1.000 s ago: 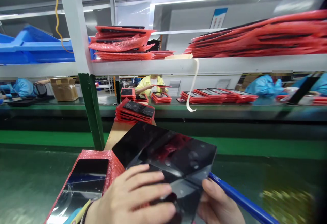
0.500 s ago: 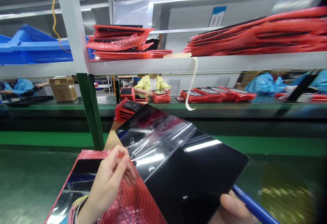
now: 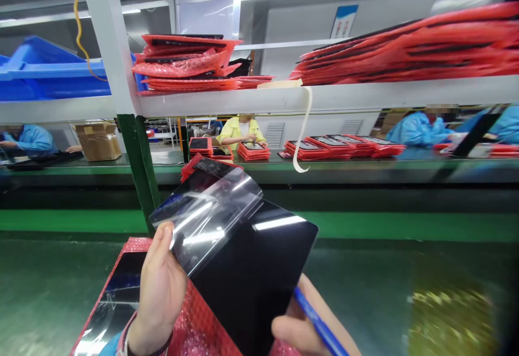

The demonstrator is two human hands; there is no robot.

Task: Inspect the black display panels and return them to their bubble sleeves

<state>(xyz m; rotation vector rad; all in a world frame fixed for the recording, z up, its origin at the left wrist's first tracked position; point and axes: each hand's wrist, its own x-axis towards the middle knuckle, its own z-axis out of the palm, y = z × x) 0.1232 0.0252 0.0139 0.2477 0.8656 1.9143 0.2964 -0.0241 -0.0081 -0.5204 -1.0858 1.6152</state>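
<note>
My left hand (image 3: pixel 160 291) pinches a clear plastic film (image 3: pixel 211 218) and holds it lifted off the upper left part of a glossy black panel (image 3: pixel 255 275). My right hand (image 3: pixel 304 326) grips the panel's lower right edge and also has a blue pen (image 3: pixel 318 323) between its fingers. The panel is tilted up above a red bubble-wrap bag (image 3: pixel 194 329). Another black panel (image 3: pixel 117 299) lies on red bubble wrap at the lower left.
A green conveyor belt (image 3: pixel 385 291) runs across in front of me. Stacks of red-bagged panels (image 3: pixel 186 64) fill the white shelf (image 3: pixel 365 96) above and the far bench. A green-and-white post (image 3: pixel 138 166) stands left. Several people work across the line; a cardboard box (image 3: pixel 97 139) sits far left.
My left hand has peeled the film further back and to the left. The panel has shifted left and down, and my right hand with the pen has come more into view.
</note>
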